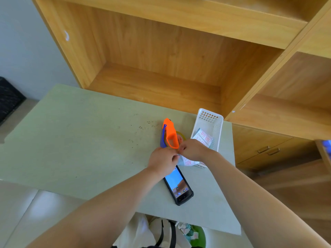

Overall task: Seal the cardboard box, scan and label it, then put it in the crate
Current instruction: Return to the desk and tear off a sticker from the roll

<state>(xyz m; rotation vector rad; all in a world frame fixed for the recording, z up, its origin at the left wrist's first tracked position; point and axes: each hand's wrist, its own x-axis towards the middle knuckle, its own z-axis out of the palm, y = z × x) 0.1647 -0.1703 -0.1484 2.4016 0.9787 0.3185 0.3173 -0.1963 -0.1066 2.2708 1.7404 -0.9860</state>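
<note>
where both hands meet above pale green worktop [71, 140], left hand [163, 161] and right hand [192, 149] pinch white label with red print [187, 161], grip of each clenched on it. handheld scanner [178, 187] lies below; orange tape dispenser [170, 135], white basket of labels [208, 129] just behind. cardboard box not visible.

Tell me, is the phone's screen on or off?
On. The phone lies flat on the table with a lit, colourful picture and small icons showing on its screen.

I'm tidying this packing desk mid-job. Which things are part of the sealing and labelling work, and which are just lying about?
In use:
label sheet, pinched by the left hand and right hand
tape dispenser
handheld scanner
white basket of labels

Lying about:
bin of paper scraps under the table
wooden shelf
</note>
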